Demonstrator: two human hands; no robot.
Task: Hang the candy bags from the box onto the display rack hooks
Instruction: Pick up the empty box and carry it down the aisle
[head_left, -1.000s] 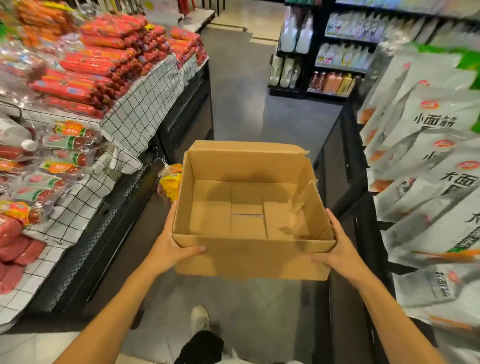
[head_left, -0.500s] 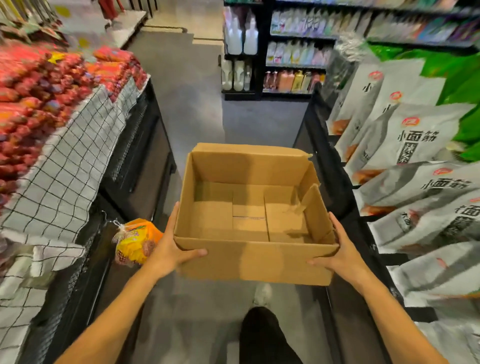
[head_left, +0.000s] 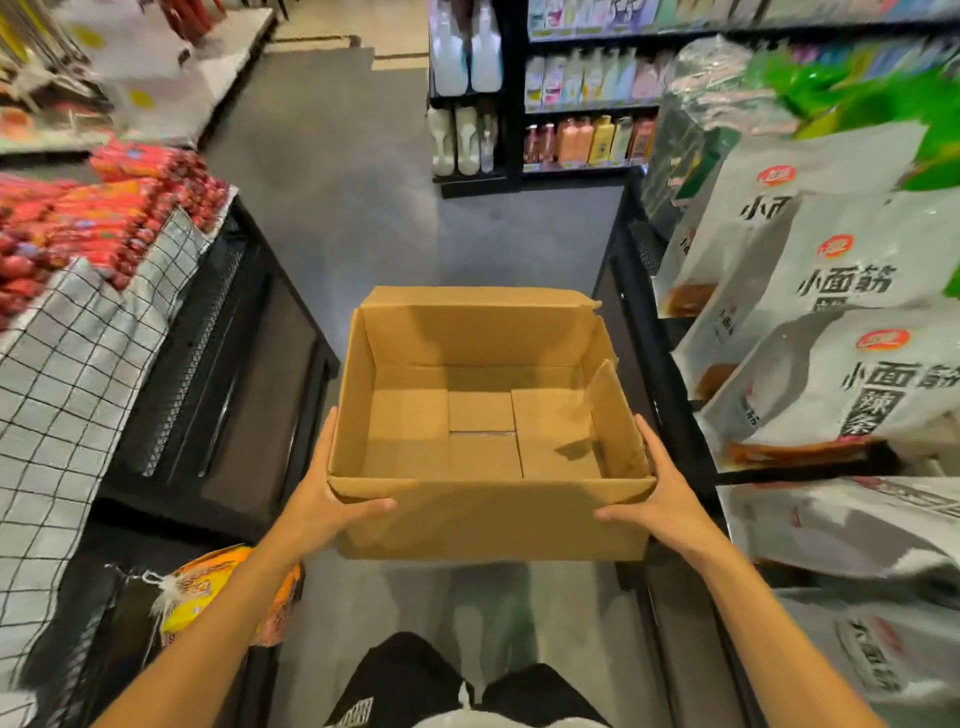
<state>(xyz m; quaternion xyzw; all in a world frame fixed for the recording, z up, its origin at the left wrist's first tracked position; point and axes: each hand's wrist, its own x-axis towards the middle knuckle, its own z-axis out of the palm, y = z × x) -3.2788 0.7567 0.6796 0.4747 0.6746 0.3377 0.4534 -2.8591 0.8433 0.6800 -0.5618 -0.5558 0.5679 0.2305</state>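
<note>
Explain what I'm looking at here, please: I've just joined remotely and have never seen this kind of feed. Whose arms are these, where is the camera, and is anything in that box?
There is no machine: a person wears one wide-angle camera on the head, so the view looks forward and down over their own arms. The left hand and the right hand grip the near corners of an open cardboard box, carried in the air down a shop aisle. The box shows only its bare bottom flaps, with no bags inside. To the left stands a counter with a checked cloth and red packets; a yellow bag hangs low beside it. To the right hang grey-white snack bags. Ahead is a shelf of bottles. No candy bags can be told apart here.
</note>
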